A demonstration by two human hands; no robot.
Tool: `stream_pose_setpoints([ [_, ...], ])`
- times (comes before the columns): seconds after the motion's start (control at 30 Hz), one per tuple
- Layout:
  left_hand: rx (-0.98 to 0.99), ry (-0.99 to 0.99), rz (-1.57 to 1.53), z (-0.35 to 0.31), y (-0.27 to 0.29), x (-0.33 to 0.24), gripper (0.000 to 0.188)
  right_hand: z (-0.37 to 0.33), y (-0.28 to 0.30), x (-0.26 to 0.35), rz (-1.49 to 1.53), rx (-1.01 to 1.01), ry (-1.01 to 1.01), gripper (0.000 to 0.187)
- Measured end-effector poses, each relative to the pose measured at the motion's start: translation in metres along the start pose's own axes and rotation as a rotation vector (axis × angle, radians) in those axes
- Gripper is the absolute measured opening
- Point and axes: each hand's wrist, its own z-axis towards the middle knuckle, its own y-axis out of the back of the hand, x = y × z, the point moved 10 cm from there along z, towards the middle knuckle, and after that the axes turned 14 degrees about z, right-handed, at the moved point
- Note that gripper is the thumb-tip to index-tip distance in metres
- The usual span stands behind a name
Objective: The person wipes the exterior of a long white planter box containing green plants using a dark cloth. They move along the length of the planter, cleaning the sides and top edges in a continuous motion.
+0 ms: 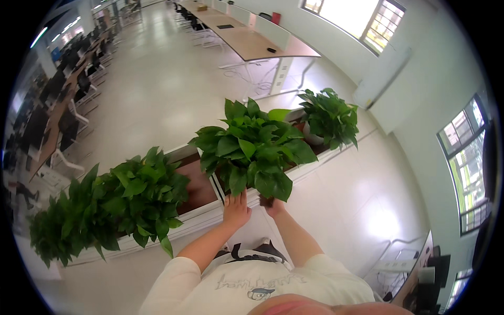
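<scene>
Directly ahead, above long planter (205,212): leafy plant (252,147); left hand (236,209), right hand (273,206) reach beneath foliage equally near, grip hidden — cannot tell.

From my remote station I see the wearer's pale cream short-sleeved cotton T-shirt (252,286), printed across the chest with dark lettering and a small dark emblem. Both forearms are bare below the sleeves. A dark strap with a buckle (252,255) sits above the shirt's print.
</scene>
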Motion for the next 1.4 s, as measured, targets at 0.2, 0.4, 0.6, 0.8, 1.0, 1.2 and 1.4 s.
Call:
stream_pose_setpoints([
  [0.2,0.049,0.04,-0.091,-0.003,-0.014,0.009,0.077,-0.012,-0.02,-0.129,0.068,-0.085,-0.165,0.041],
  [0.4,0.08,-0.023,-0.131,0.0,-0.018,-0.016,0.081,-0.009,0.007,-0.103,0.101,-0.155,-0.09,0.033],
  [0.6,0.055,-0.041,-0.112,-0.002,-0.011,-0.004,0.085,-0.033,-0.075,0.065,0.057,0.201,0.36,0.021],
  [0.8,0.003,-0.042,-0.019,0.001,-0.003,0.001,0.085,-0.011,-0.079,0.106,0.091,0.044,0.203,0.056],
  [1.0,-0.019,-0.09,0.028,0.024,-0.006,-0.043,0.076,0.033,-0.023,0.11,-0.13,0.339,0.494,0.06],
  [1.2,-0.087,0.025,0.272,-0.001,-0.015,-0.01,0.066,-0.011,-0.071,0.134,-0.118,-0.023,0.361,0.035],
  [1.4,-0.156,0.019,0.35,0.003,-0.022,-0.016,0.06,0.02,-0.05,0.296,-0.376,-0.221,0.657,0.075],
])
